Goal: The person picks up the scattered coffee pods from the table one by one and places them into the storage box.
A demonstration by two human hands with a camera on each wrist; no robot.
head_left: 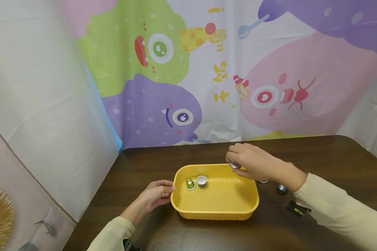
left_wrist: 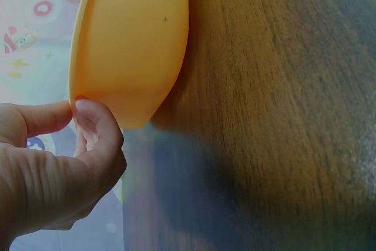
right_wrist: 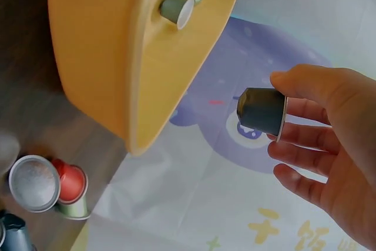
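Observation:
A yellow plastic tub [head_left: 215,212] stands on the table, and my left hand [head_left: 155,196] pinches its left rim between thumb and forefinger. Inside, near the left end, a green coffee capsule [head_left: 190,184] stands lid down beside a second capsule [head_left: 201,180], whose pale lid faces up. Over the tub's back right corner, my right hand [head_left: 254,161] holds a dark coffee capsule [right_wrist: 261,110] by its rim. In the right wrist view this capsule lies sideways, its lid towards the palm and its narrow end pointing away from the hand.
Right of the tub, partly hidden by the right forearm, several more capsules stand on the dark wooden table [head_left: 163,230]. Among them are a red capsule [right_wrist: 70,181], a silver-lidded one [right_wrist: 35,184] and a dark blue one [right_wrist: 16,234]. A cartoon-printed curtain [head_left: 220,115] hangs behind the table.

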